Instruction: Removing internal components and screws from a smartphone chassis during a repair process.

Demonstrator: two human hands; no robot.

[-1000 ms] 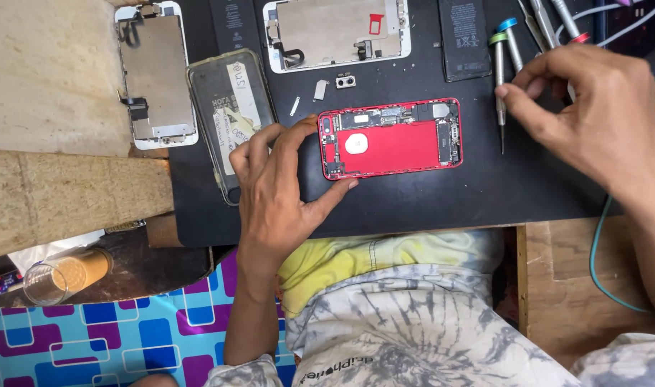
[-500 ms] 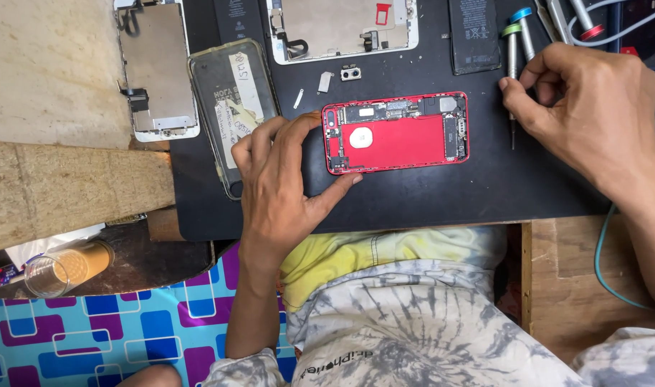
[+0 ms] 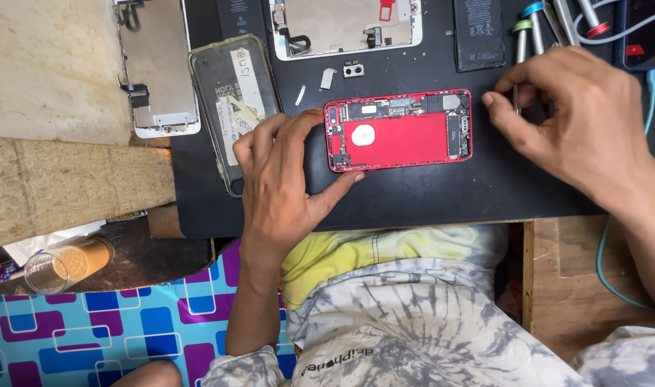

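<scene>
An opened red phone housing (image 3: 399, 130) lies on a black work mat (image 3: 428, 193), its inner parts showing. My left hand (image 3: 281, 179) holds its left end, thumb under the lower edge and fingers at the upper corner. My right hand (image 3: 578, 122) is to the right of the phone, fingers closed around a thin screwdriver with a green cap (image 3: 520, 43); the tip is hidden by my fingers.
Above the phone lie a small bracket (image 3: 354, 69), a screen frame (image 3: 345, 25), a black battery (image 3: 479, 36) and several more screwdrivers (image 3: 557, 18). At left are a clear phone case (image 3: 234, 100) and a display panel (image 3: 155, 72). A glass of tea (image 3: 66, 264) stands lower left.
My right hand has shifted left along the mat toward the phone's right end, keeping hold of the screwdriver. My left hand has stayed on the phone.
</scene>
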